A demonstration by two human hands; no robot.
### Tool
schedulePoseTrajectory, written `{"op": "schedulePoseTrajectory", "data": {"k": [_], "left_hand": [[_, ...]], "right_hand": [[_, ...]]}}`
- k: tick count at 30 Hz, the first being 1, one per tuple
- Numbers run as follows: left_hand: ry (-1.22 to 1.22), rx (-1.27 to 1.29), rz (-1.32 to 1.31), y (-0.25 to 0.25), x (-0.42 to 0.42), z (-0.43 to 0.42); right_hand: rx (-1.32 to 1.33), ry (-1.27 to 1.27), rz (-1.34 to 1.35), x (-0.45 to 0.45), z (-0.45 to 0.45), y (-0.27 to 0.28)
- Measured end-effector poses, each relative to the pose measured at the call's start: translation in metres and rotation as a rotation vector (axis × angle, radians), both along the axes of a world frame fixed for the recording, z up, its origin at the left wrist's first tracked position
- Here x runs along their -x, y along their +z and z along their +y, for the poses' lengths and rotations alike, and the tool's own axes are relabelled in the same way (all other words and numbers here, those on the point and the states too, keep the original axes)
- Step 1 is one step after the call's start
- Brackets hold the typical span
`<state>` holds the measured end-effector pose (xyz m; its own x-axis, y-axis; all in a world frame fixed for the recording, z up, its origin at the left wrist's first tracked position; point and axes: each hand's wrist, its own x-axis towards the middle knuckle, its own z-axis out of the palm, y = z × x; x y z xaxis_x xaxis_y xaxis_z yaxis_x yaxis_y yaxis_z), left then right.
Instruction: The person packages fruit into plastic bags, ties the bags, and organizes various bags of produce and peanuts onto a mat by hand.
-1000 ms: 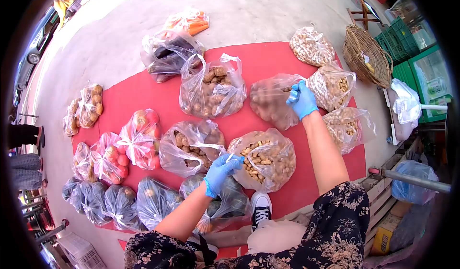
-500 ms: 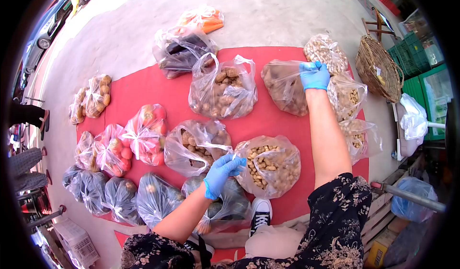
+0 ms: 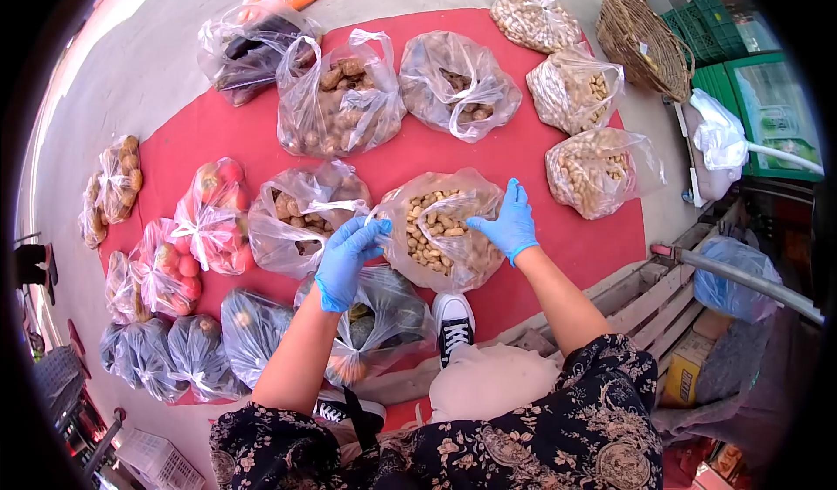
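Note:
An open clear plastic bag of peanuts [image 3: 427,237] stands on the red mat [image 3: 514,163] just ahead of my shoe. My left hand [image 3: 346,259], in a blue glove, pinches the left edge of that bag. On the other side my right hand [image 3: 508,226], gloved too, is spread, thumb apart from the fingers. Its thumb is at the bag's right side and the palm looks bare. Left of the peanuts sits an open bag of potatoes [image 3: 301,211]. Below my left hand lies a tied bag of dark green and orange vegetables [image 3: 384,320].
Farther up the mat are two bags of brown root vegetables [image 3: 344,115] [image 3: 460,85] and several peanut bags [image 3: 575,89] on the right. Tomato bags [image 3: 209,220] stand left. A wicker basket [image 3: 641,41], a metal bar [image 3: 750,281] and wooden slats [image 3: 645,302] border the right.
My right hand has let go of the far bag and come back beside the peanuts. My left hand has shifted to the peanut bag's left edge. The view has tilted down.

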<state>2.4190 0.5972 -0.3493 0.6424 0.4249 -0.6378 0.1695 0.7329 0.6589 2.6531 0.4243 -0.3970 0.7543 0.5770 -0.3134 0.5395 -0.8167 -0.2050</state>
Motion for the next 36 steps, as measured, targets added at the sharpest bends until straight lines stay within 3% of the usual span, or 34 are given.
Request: {"op": "schedulePoseTrajectory", "data": {"k": [2,3,6,7,10,12,16,18,21,24,27,29,30,31,33,36], "left_hand": [[0.015,-0.023,-0.028,0.009,-0.005,-0.001],[-0.023,-0.066,-0.016,0.016,-0.009,0.0],[-0.068,-0.086,-0.092,0.025,-0.017,-0.007],[-0.123,-0.118,-0.076,0.031,-0.023,-0.009],[-0.199,-0.225,-0.137,0.042,-0.038,-0.02],[-0.213,-0.205,-0.16,0.058,-0.053,-0.03],[-0.458,-0.347,-0.124,0.084,-0.075,-0.063],[-0.499,-0.354,-0.255,0.098,-0.085,-0.08],[-0.582,-0.514,-0.489,0.082,-0.105,-0.103],[-0.795,-0.596,-0.261,0.06,-0.132,-0.106],[-0.68,-0.413,-0.239,0.023,-0.133,-0.094],[-0.729,-0.65,-0.139,0.016,-0.112,-0.071],[-0.754,-0.763,-0.08,0.017,-0.099,-0.058],[-0.824,-0.718,0.001,0.035,-0.083,-0.033],[-0.724,-0.821,0.089,0.029,-0.042,0.011],[-0.586,-0.875,0.313,0.032,0.021,0.075]], "right_hand": [[0.168,-0.175,0.283,0.002,-0.029,-0.014],[0.261,-0.121,0.243,0.008,-0.04,-0.024],[0.147,-0.078,0.237,0.001,-0.056,-0.051],[0.056,-0.003,0.043,0.003,-0.057,-0.055],[-0.513,-0.641,0.687,-0.021,-0.064,-0.053],[-0.946,-0.797,0.803,-0.039,-0.074,-0.05],[-1.157,-0.777,0.593,-0.08,-0.059,-0.016],[-1.182,-0.661,0.54,-0.121,-0.056,-0.001],[-0.994,-0.543,0.395,-0.186,-0.032,0.006],[-0.697,-0.304,0.125,-0.21,-0.012,-0.017],[-0.45,-0.059,-0.175,-0.192,0.011,-0.061],[-0.209,-0.167,-0.066,-0.167,0.021,-0.067],[-0.11,-0.101,-0.008,-0.155,0.029,-0.061],[-0.015,-0.028,0.04,-0.142,0.041,-0.05],[-0.003,0.161,-0.125,-0.106,0.07,-0.021],[-0.394,0.459,-0.139,-0.054,0.124,0.012]]}}
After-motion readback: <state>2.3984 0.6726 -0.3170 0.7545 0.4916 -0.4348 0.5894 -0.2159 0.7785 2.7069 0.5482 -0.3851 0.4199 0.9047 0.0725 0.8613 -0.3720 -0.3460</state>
